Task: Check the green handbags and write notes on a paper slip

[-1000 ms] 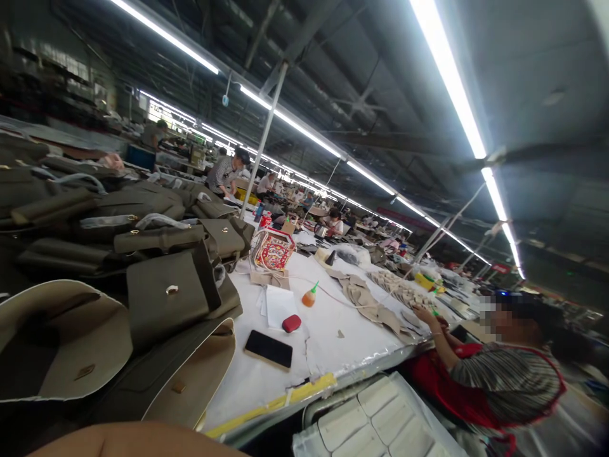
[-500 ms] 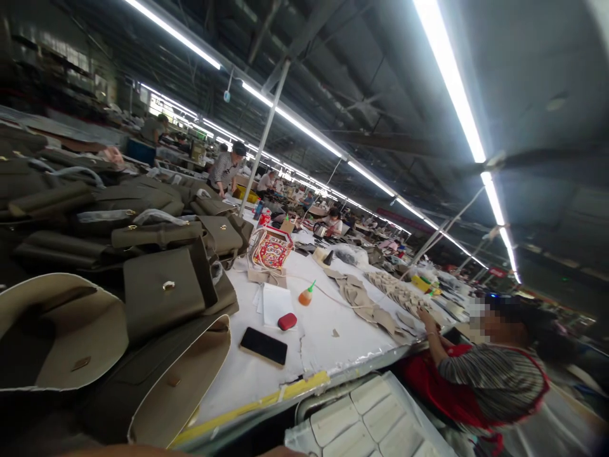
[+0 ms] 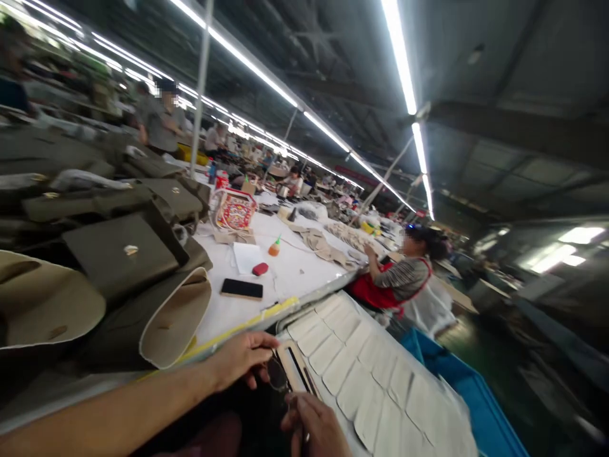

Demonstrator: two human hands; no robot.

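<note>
My left hand (image 3: 250,358) is closed with thumb and fingers at the upper left edge of a beige rectangular leather piece (image 3: 291,363) that has a long slot. At its lower end, the curled fingers of my right hand (image 3: 316,422) are pinched on it. A thin dark loop shows between the hands; its kind is unclear. Just right of both hands, pale cut pieces (image 3: 366,362) lie in overlapping rows on a plastic-covered surface. Dark olive handbags (image 3: 121,254) are piled to the left of my hands.
On the white table (image 3: 242,324) are a phone (image 3: 242,289), a red case (image 3: 260,269), a glue bottle (image 3: 275,246) and a patterned box (image 3: 234,211). A co-worker (image 3: 399,273) in a red apron sits at right. A blue crate (image 3: 471,393) stands lower right.
The view has swung right and down. Both my hands have come into view with the beige piece; before, only blurred skin showed at the bottom edge. More pale pieces and the blue crate now show.
</note>
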